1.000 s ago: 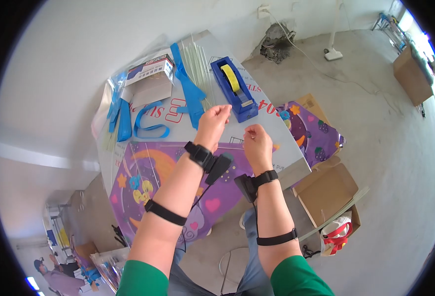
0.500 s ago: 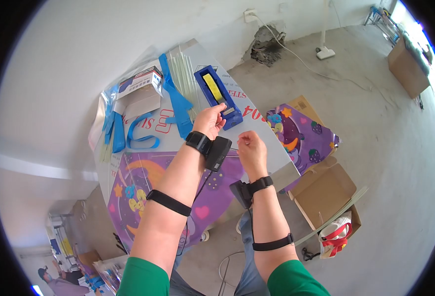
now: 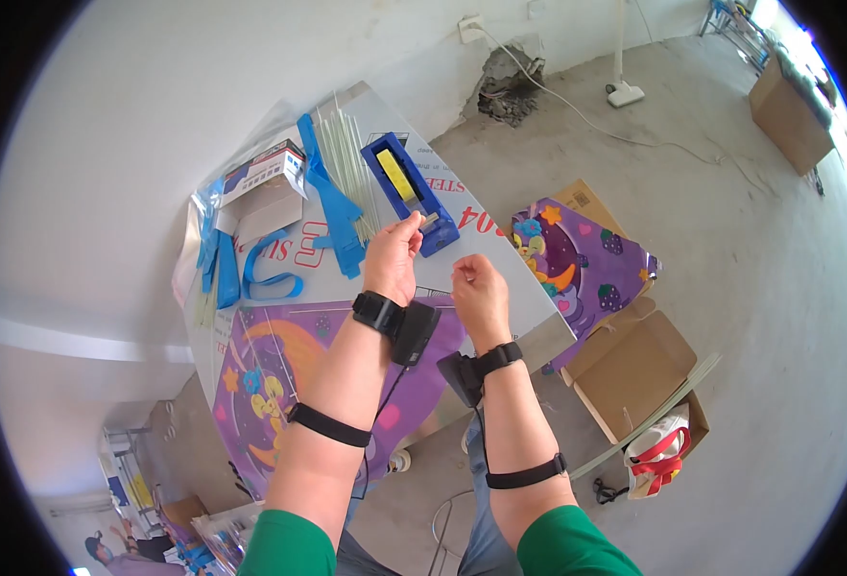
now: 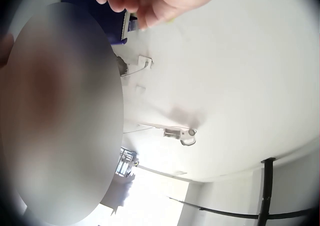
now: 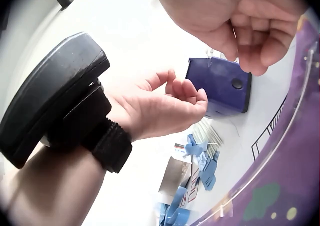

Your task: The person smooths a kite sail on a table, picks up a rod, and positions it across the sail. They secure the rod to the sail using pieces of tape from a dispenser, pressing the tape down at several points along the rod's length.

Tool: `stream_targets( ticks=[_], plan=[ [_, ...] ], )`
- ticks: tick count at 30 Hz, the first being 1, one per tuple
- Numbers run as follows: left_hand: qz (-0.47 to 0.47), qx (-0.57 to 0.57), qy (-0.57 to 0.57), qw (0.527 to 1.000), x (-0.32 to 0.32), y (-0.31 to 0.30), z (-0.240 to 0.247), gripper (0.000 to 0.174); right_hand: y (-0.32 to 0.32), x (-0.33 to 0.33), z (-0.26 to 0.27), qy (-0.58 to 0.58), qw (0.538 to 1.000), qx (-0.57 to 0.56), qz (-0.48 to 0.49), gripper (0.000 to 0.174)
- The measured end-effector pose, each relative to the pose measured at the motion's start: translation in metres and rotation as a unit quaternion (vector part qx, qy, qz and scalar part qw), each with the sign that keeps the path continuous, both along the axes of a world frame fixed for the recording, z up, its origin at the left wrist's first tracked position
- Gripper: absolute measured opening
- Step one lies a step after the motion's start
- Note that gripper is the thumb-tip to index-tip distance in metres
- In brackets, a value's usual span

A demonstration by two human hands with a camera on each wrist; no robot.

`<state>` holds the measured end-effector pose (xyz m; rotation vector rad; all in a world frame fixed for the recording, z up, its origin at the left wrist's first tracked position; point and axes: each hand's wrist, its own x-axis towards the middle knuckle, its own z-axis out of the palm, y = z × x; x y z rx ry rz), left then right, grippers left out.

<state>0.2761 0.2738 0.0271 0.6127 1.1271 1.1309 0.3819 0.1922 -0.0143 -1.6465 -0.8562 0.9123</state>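
A blue tape dispenser (image 3: 409,192) with a yellow core stands on the table. My left hand (image 3: 392,257) is at its cutter end, thumb and forefinger together. In the left wrist view these fingertips (image 4: 143,21) pinch the end of the clear tape (image 4: 133,25) beside the toothed edge. My right hand (image 3: 481,298) hovers near the table's front right, fingers loosely curled. The right wrist view shows its thumb and fingertips (image 5: 252,63) in front of the dispenser's end, with nothing visible between them. A purple printed sheet (image 3: 322,350) lies below both hands.
Pale thin sticks (image 3: 344,158), blue strips (image 3: 332,216) and an opened box (image 3: 265,192) lie on the table's far left. On the floor at right are another purple sheet (image 3: 601,274) and an open carton (image 3: 634,370). A person (image 3: 121,557) is at lower left.
The head view has shifted, so the table sits further left and lower. My left hand has dropped slightly from the dispenser's top to its cutter end; the right hand stays beside it.
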Motion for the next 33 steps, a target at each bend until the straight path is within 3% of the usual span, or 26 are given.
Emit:
stream_targets(
  ticks=[3, 13, 19, 21, 24, 28, 33],
  plan=[
    [0.011, 0.028, 0.068, 0.997, 0.010, -0.010, -0.002, 0.015, 0.000, 0.000, 0.000, -0.005, 1.000, 0.001, 0.001, 0.011],
    [0.024, 0.001, 0.056, 0.998, 0.015, -0.021, -0.016, 0.021, -0.001, 0.002, 0.001, -0.012, 1.000, -0.005, 0.002, 0.011],
    [0.033, -0.032, 0.122, 0.991, 0.021, -0.022, -0.013, 0.022, 0.000, 0.002, -0.002, -0.009, 1.000, 0.001, -0.003, 0.011],
    [-0.017, -0.072, 0.148, 0.986, 0.016, -0.023, -0.032, 0.020, 0.000, 0.003, -0.006, -0.030, 0.999, 0.013, -0.004, 0.012],
    [-0.016, -0.034, 0.116, 0.993, 0.016, -0.042, -0.019, 0.019, 0.003, 0.007, -0.008, -0.053, 0.998, 0.027, -0.006, 0.012],
    [-0.046, 0.053, 0.110, 0.992, -0.041, -0.058, 0.002, 0.018, -0.002, 0.007, 0.002, -0.020, 1.000, -0.011, 0.001, 0.012],
    [-0.070, -0.005, 0.204, 0.976, -0.137, -0.070, 0.005, 0.017, 0.000, 0.003, 0.003, -0.005, 1.000, -0.022, 0.022, 0.012]
  ],
)
